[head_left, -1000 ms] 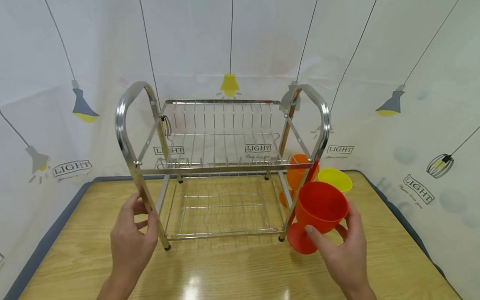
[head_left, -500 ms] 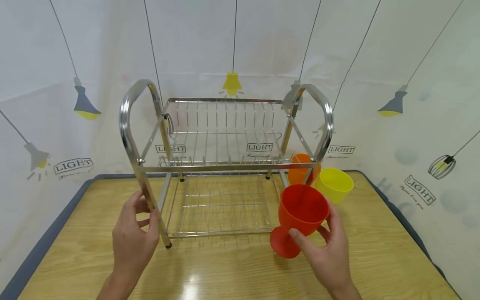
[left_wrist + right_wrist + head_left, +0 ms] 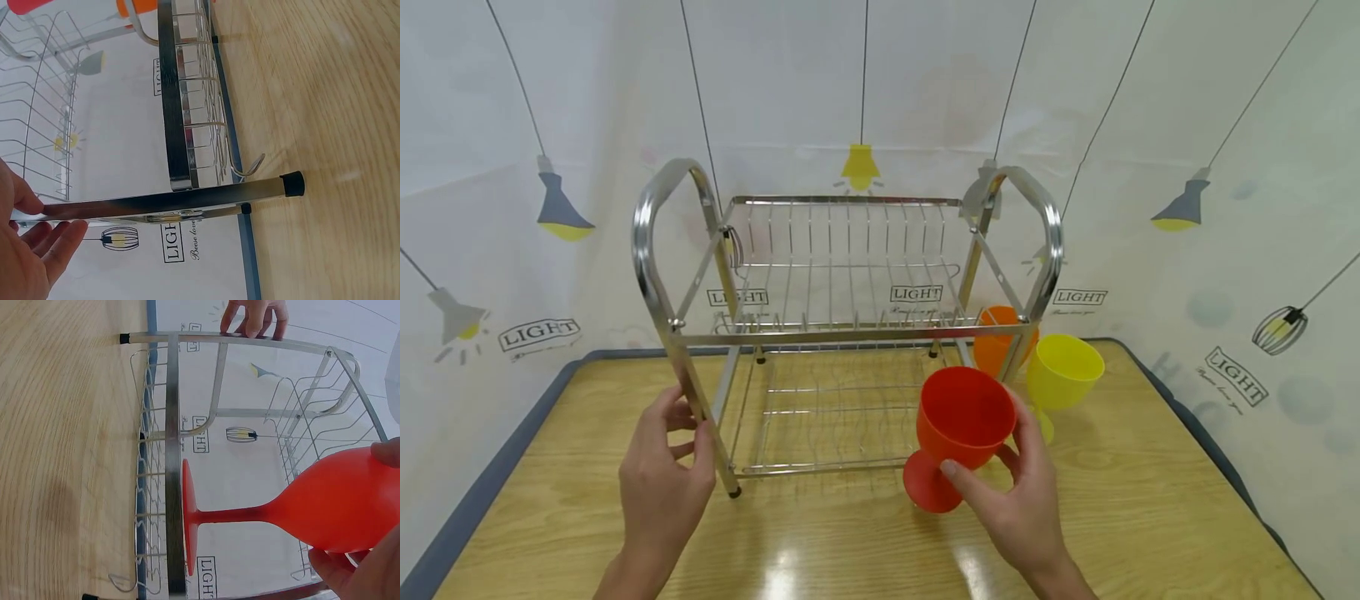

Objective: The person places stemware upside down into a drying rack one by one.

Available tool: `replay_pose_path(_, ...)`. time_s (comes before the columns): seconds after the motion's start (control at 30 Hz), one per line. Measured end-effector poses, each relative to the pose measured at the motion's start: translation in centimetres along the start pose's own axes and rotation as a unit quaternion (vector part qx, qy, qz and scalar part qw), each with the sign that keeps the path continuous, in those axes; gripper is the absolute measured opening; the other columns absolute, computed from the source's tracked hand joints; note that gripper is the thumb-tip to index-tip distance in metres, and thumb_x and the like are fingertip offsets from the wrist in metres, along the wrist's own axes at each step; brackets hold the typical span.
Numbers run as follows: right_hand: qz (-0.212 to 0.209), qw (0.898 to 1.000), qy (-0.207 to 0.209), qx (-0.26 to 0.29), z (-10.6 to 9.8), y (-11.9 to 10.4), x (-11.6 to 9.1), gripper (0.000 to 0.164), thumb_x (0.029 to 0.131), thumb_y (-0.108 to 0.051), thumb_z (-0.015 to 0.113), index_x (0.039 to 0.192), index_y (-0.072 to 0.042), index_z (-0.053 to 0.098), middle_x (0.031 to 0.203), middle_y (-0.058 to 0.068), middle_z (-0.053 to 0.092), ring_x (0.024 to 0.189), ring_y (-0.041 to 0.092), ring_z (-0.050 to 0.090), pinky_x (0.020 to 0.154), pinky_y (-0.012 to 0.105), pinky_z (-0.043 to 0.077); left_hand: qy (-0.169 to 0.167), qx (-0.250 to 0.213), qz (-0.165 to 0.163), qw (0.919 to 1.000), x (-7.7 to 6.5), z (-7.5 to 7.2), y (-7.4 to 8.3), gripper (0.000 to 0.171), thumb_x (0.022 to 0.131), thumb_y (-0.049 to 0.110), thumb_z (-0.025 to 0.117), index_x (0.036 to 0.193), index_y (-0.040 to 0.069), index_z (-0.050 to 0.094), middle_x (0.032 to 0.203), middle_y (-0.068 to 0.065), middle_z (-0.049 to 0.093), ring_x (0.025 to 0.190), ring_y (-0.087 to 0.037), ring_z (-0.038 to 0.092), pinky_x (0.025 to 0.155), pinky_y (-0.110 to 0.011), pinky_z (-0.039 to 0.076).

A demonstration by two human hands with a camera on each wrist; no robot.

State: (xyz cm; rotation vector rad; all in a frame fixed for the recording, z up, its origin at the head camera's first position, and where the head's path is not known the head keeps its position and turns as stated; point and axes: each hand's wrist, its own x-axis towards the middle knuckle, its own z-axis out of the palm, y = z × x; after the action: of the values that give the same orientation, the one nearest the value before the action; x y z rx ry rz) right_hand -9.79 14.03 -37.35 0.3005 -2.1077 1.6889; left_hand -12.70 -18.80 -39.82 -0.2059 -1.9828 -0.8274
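A red goblet [image 3: 964, 417] with a stem and round foot is gripped by its bowl in my right hand [image 3: 1018, 500]. It is held in front of the lower right part of a two-tier metal dish rack [image 3: 850, 336]. The right wrist view shows the goblet's foot [image 3: 189, 519] near the lower tier's front bar, with the thumb and fingers around the bowl. My left hand [image 3: 666, 475] pinches the rack's front left leg; in the left wrist view the thumb and fingertips sit on either side of that leg [image 3: 237, 190].
An orange goblet [image 3: 992, 342] stands behind the rack's right side, partly hidden by it. Beside it is a yellow goblet [image 3: 1063, 372]. The rack stands on a wooden table [image 3: 1150, 500], with a lamp-printed backdrop [image 3: 820, 92] behind.
My right hand has carried the red goblet leftward, from beside the rack's right leg to in front of the lower tier, uncovering the yellow goblet. The left hand stays on the leg.
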Motion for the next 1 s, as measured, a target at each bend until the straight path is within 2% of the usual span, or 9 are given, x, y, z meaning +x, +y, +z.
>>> replay_pose_path(0.2, -0.001, 1.000, -0.011, 0.014, 0.5, 0.0, -0.1, 0.081, 0.077, 0.002, 0.077, 0.146, -0.014, 0.038, 0.136, 0.000, 0.052, 0.120, 0.022, 0.050, 0.094, 0.029, 0.054, 0.023, -0.014, 0.001, 0.9996, -0.4, 0.3, 0.1, 0.049, 0.075, -0.015, 0.066, 0.123, -0.006, 0.060, 0.089, -0.017, 0.065, 0.089, 0.011, 0.054, 0.066, -0.001, 0.049)
replay_pose_path(0.43, -0.011, 1.000, -0.018, 0.012, 1.2, -0.4, 0.3, 0.083, 0.077, -0.002, 0.079, 0.146, -0.019, 0.038, 0.137, -0.001, 0.052, 0.120, 0.020, 0.050, 0.092, 0.031, 0.055, 0.054, -0.044, -0.018, 0.9974, -0.9, 0.2, 1.3, 0.042, 0.078, -0.010, 0.063, 0.120, -0.011, 0.057, 0.092, -0.022, 0.063, 0.090, 0.011, 0.055, 0.070, 0.003, 0.045)
replay_pose_path(0.53, -0.035, 0.999, -0.032, 0.017, 1.6, -0.5, 0.5, 0.083, 0.076, -0.003, 0.080, 0.146, -0.019, 0.038, 0.137, 0.000, 0.052, 0.120, 0.020, 0.050, 0.092, 0.035, 0.056, 0.037, -0.065, -0.032, 0.9967, -0.6, 0.0, 2.4, 0.043, 0.078, -0.011, 0.064, 0.120, -0.010, 0.057, 0.093, -0.019, 0.063, 0.088, 0.010, 0.055, 0.066, 0.002, 0.046)
replay_pose_path(0.63, -0.048, 0.998, -0.045, 0.019, 2.0, -0.5, 0.7, 0.083, 0.075, -0.003, 0.080, 0.145, -0.018, 0.038, 0.137, 0.000, 0.051, 0.120, 0.021, 0.051, 0.092, 0.036, 0.056, -0.011, -0.091, -0.080, 0.9926, -0.3, 0.0, 3.8, 0.043, 0.081, -0.011, 0.066, 0.122, -0.005, 0.058, 0.094, -0.011, 0.064, 0.087, 0.007, 0.057, 0.065, -0.001, 0.049)
replay_pose_path(0.67, -0.050, 0.997, -0.049, 0.018, 2.1, -0.5, 0.7, 0.083, 0.075, -0.003, 0.080, 0.145, -0.018, 0.038, 0.137, 0.000, 0.051, 0.120, 0.021, 0.051, 0.092, 0.036, 0.056, -0.033, -0.104, -0.104, 0.9885, -0.2, 0.0, 4.3, 0.043, 0.082, -0.009, 0.066, 0.124, -0.003, 0.058, 0.095, -0.008, 0.064, 0.087, 0.006, 0.057, 0.065, -0.003, 0.050)
replay_pose_path(0.73, -0.053, 0.997, -0.056, 0.018, 2.1, -0.5, 0.7, 0.083, 0.075, -0.001, 0.079, 0.145, -0.017, 0.038, 0.137, 0.001, 0.050, 0.120, 0.022, 0.052, 0.094, 0.035, 0.056, -0.084, -0.136, -0.162, 0.9738, 0.0, 0.2, 5.3, 0.042, 0.088, -0.003, 0.065, 0.128, 0.004, 0.056, 0.099, -0.003, 0.063, 0.089, 0.003, 0.059, 0.066, -0.007, 0.052)
replay_pose_path(0.87, -0.084, 0.995, -0.063, -0.003, 2.2, -0.3, 0.7, 0.087, 0.072, 0.003, 0.081, 0.144, -0.012, 0.036, 0.137, 0.006, 0.050, 0.118, 0.025, 0.054, 0.093, 0.033, 0.056, -0.186, -0.219, -0.253, 0.9240, 0.9, 0.6, 6.8, 0.038, 0.097, 0.010, 0.059, 0.132, 0.009, 0.048, 0.109, -0.006, 0.063, 0.095, -0.005, 0.062, 0.074, -0.018, 0.057)
replay_pose_path(0.97, -0.118, 0.991, -0.063, -0.026, 2.4, 0.0, 0.9, 0.089, 0.069, 0.004, 0.082, 0.143, -0.009, 0.035, 0.135, 0.009, 0.050, 0.117, 0.025, 0.054, 0.092, 0.031, 0.057, -0.248, -0.265, -0.281, 0.8884, 1.4, 0.9, 7.4, 0.037, 0.100, 0.017, 0.055, 0.134, 0.009, 0.045, 0.116, -0.013, 0.063, 0.101, -0.014, 0.063, 0.079, -0.025, 0.059)
replay_pose_path(1.0, -0.128, 0.989, -0.065, -0.030, 2.5, 0.0, 1.0, 0.090, 0.068, 0.004, 0.082, 0.143, -0.008, 0.035, 0.135, 0.009, 0.050, 0.117, 0.024, 0.054, 0.091, 0.031, 0.057, -0.265, -0.272, -0.286, 0.8797, 1.5, 1.0, 7.5, 0.038, 0.100, 0.019, 0.055, 0.135, 0.009, 0.044, 0.119, -0.014, 0.063, 0.104, -0.017, 0.063, 0.081, -0.026, 0.058)
